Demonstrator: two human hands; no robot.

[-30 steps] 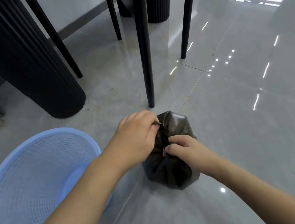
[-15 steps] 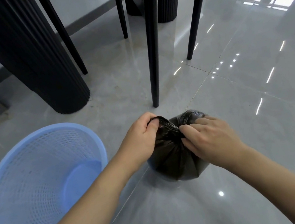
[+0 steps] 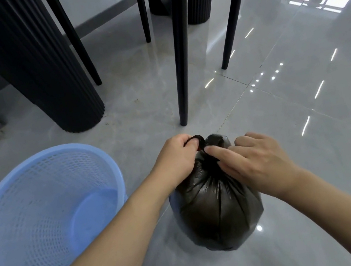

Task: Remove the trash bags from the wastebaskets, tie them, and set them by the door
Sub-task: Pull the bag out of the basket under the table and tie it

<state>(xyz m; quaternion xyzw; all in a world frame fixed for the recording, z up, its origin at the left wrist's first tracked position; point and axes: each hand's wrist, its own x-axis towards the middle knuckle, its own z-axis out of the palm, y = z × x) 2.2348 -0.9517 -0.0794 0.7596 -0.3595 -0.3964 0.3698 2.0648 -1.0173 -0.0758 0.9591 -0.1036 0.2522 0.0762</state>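
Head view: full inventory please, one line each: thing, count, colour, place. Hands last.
black plastic trash bag: 1, black, on the floor at centre, neck gathered
blue plastic mesh wastebasket: 1, light blue, on the floor left of the bag, no liner in it
fluted black table pedestals: 2, black, upper left and top centre
thin black chair legs: 4, black, beyond the bag
glossy grey tiled floor: 1, grey, under everything
left hand: 1, grips the bag's twisted neck
right hand: 1, fingers extended at the neck
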